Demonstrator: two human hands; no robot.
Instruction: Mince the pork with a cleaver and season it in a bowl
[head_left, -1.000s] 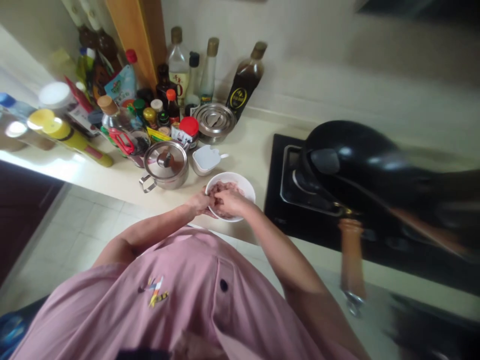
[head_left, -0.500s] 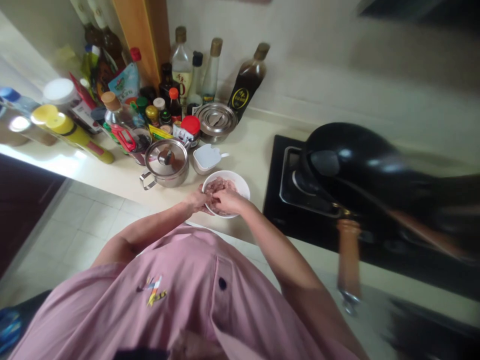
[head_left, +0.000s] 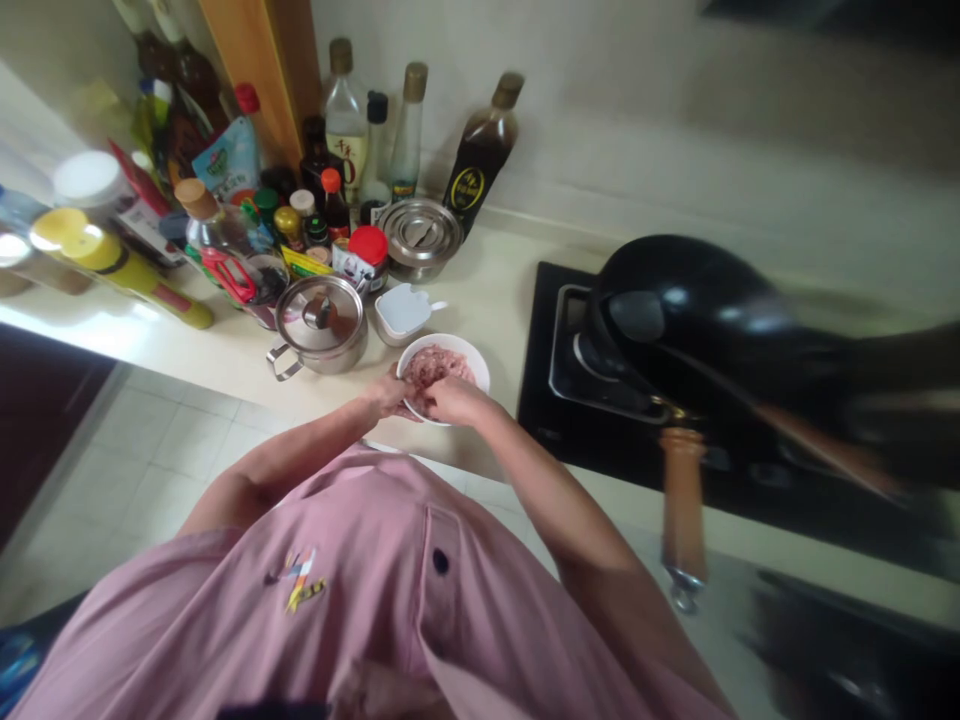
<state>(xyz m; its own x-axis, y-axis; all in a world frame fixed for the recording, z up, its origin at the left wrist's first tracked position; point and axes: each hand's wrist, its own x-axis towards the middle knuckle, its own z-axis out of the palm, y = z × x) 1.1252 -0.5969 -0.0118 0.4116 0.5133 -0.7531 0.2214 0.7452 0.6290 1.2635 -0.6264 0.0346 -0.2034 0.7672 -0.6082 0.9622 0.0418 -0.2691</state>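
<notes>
A white bowl (head_left: 481,366) of pinkish minced meat (head_left: 442,362) stands on the pale counter in front of me. My left hand (head_left: 388,393) grips the bowl's left side, its fingers wrapped around the rim and wall. Inside the bowl, my right hand (head_left: 455,400) has its fingers curled down into the meat. The fingertips are sunk in it, so how much they hold is hidden. Just behind the bowl sits a small white lidded container (head_left: 405,311) with a handle poking out to the right.
Left of the bowl stands a lidded steel pot (head_left: 321,330); behind it are a steel lidded dish (head_left: 421,240), a dark sauce bottle (head_left: 480,155) and several jars. To the right, a black wok (head_left: 682,275) with a wooden handle (head_left: 683,490) rests on the gas stove (head_left: 536,400).
The whole view has shifted slightly, so the counter items appear a little further left and up. My right hand has moved slightly within the meat; my left hand keeps its hold on the bowl.
</notes>
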